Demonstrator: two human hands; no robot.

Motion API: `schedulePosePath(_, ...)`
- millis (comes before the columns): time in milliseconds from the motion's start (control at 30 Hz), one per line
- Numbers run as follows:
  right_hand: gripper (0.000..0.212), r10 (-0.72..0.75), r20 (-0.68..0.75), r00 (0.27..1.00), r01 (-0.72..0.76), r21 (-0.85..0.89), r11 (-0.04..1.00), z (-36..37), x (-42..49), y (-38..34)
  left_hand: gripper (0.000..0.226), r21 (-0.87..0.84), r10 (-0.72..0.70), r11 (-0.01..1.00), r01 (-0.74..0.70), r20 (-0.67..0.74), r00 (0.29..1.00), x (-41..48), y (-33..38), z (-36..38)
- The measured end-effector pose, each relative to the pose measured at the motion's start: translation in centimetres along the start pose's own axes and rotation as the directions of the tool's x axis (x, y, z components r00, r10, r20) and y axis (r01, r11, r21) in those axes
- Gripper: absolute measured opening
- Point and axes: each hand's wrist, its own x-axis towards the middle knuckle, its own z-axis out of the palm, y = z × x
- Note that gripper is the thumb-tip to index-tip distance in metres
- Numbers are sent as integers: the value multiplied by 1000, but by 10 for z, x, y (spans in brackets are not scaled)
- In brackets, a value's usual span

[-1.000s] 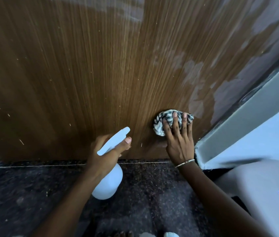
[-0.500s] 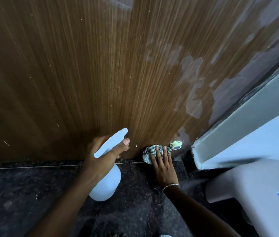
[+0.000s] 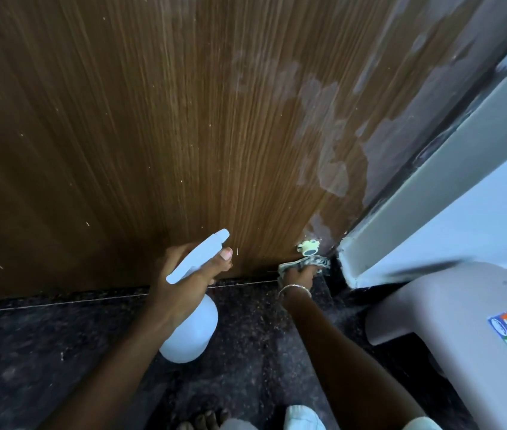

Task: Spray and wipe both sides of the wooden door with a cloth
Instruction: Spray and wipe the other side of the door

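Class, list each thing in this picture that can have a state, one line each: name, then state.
wooden door: upright, pale patches on its right part.
spray bottle: held off the floor, nozzle toward the door.
cloth: bunched, pressed to the door's bottom corner.
left hand: grips the spray bottle.
right hand: holds the cloth.
white door fitting: fixed on the door, just above the cloth.
stool: standing on the floor, at right.

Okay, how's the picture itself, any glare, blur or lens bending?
Head view: wide lens fans the grain of the brown wooden door, pale sheen on its right side; the dark speckled floor is dim; the right hand and striped cloth look slightly smeared.
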Motion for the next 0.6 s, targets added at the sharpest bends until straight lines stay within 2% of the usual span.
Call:
schedulePosePath(133, 26, 109, 77, 991, -107, -25, 994, -18, 0, -28, 38, -7, -9, 1000, 9, 13, 1000, -4, 3, 2)
schedulePosePath(200, 23, 105, 79, 991, -105, -4, 994, -21, -1, -33, 36, -2, -1, 1000, 1, 22, 1000, -3, 5, 4)
schedulePosePath(267, 25, 89, 48, 995, -91, 48, 995, -21, -10, -38, 32, -11, 7, 1000, -6, 25, 1000, -3, 6, 5)
schedulePosePath(367, 34, -14, -36, 999, 21, 228, 973, -18, -14, -42, 47, -21, 8, 1000, -7, 22, 1000, -1, 1, 8)
schedulePosePath(400, 49, -54, -50, 997, 65, 246, 967, -18, -11, -40, 53, -19, 0, 1000, 0, 24, 1000, -1, -1, 10)
schedulePosePath(467, 76, -146, -66, 987, 157, 205, 966, -26, -9, -37, 60, -13, -17, 1000, 18, 39, 999, 0, -3, 14)
schedulePosePath(600, 78, -364, -109, 925, 375, 107, 921, -48, -31, -59, 62, 1, -5, 1000, 5, 55, 998, -1, -4, 22)
